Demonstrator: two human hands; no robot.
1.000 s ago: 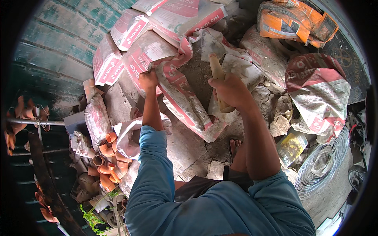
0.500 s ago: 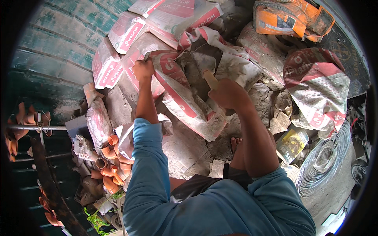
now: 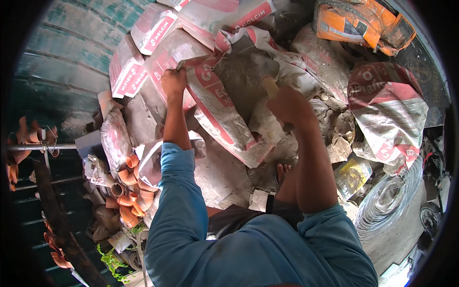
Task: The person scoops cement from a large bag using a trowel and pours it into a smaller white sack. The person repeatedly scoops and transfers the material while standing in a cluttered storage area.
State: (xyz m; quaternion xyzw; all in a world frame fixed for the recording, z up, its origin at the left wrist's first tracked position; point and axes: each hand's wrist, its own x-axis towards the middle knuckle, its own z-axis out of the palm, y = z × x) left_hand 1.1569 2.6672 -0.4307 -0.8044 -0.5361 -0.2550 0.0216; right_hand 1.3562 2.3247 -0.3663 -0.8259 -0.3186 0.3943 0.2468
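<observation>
An opened paper cement bag point(image 3: 217, 115), white and red, lies in front of me with its torn mouth gaping and grey powder point(image 3: 241, 79) inside. My left hand point(image 3: 173, 83) is closed on the bag's upper left edge. My right hand point(image 3: 292, 107) is wrapped round a hand tool with a pale handle point(image 3: 270, 87), over the right side of the bag. The tool's far end points up and left into the bag's mouth, where it blurs into the grey powder, so its kind cannot be made out.
Full cement bags point(image 3: 158, 31) are stacked behind. Orange pipe fittings point(image 3: 129, 198) lie at the left, below a metal bar point(image 3: 43, 147). To the right are a crumpled bag point(image 3: 387, 105), a yellow-and-white container point(image 3: 353, 177) and a wire coil point(image 3: 387, 205). An orange sack point(image 3: 358, 24) sits far right.
My right hand with the tool has moved slightly up and to the right. More grey powder shows in the bag's mouth. My left hand keeps its hold on the edge.
</observation>
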